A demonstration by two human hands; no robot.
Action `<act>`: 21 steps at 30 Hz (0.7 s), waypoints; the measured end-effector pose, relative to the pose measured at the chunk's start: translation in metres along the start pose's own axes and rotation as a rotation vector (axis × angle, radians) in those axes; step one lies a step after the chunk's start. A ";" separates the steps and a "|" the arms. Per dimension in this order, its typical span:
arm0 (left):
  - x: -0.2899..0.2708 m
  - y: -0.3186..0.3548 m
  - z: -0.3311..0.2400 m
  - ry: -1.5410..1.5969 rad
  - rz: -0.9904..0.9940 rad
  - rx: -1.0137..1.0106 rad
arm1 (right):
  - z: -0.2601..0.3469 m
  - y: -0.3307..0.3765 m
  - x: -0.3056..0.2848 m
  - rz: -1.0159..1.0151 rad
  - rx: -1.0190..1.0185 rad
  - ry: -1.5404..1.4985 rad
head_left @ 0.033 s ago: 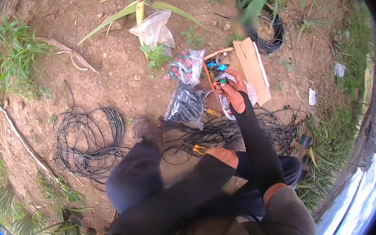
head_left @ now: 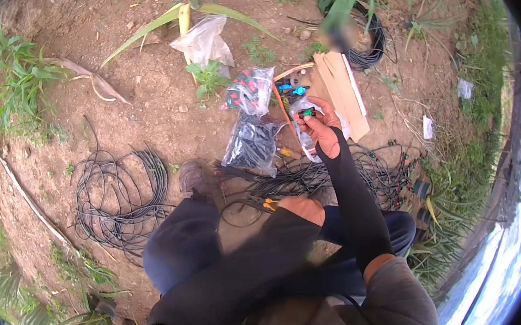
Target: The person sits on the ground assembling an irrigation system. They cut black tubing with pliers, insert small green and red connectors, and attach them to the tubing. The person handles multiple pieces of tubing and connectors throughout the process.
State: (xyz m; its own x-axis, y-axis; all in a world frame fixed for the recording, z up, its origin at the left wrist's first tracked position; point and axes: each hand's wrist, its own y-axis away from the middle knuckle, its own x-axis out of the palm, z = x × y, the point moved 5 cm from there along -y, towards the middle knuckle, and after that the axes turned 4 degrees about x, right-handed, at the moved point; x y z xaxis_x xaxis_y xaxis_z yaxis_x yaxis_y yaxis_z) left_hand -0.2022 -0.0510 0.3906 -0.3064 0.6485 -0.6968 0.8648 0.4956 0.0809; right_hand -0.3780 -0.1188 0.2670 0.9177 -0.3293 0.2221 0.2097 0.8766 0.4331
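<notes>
My right hand (head_left: 327, 131), in a black arm sleeve, pinches a small black hose fitting with a green band (head_left: 307, 113) between thumb and fingers. It is held over an open box (head_left: 287, 112) that contains black fittings with blue handles (head_left: 297, 90) and a white plastic bag (head_left: 303, 129). My left hand (head_left: 303, 209) is low between my knees, its fingers hidden beneath it. Beside it, the yellow handles of a pair of pliers (head_left: 270, 204) run up to the hand's edge. I cannot make out whether the hand grips them.
Clear bags of red-and-black parts (head_left: 250, 90) and black parts (head_left: 249, 144) lie left of the box. Black tubing (head_left: 363, 174) tangles by my legs. More coils lie at left (head_left: 118, 196) and far right (head_left: 374, 39). A cardboard flap (head_left: 341, 94) stands beside the box.
The whole view has shifted slightly. My right hand keeps the fitting at nearly the same spot. My left hand covers a little more of the pliers' handles.
</notes>
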 end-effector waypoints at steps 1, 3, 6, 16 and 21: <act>-0.001 -0.003 0.002 -0.012 0.015 -0.014 | 0.006 0.017 -0.006 0.016 -0.028 -0.091; -0.012 -0.010 0.006 -0.054 0.088 -0.088 | 0.018 0.053 -0.007 0.022 -0.034 -0.284; -0.031 -0.011 0.007 0.081 -0.082 -0.069 | 0.038 0.114 -0.009 0.088 -0.065 -0.501; -0.026 0.017 -0.039 1.073 0.157 -0.013 | 0.076 0.280 -0.006 -0.018 -0.227 -0.310; 0.003 0.045 -0.061 1.053 0.133 -0.066 | 0.078 0.323 -0.003 -0.056 -0.250 -0.082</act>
State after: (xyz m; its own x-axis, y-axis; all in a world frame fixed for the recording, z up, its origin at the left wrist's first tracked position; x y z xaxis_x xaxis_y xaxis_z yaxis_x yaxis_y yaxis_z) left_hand -0.1889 0.0082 0.4356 -0.4284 0.8570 0.2863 0.9029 0.3941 0.1713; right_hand -0.3396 0.1383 0.4739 0.8740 -0.3984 0.2781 0.3459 0.9122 0.2195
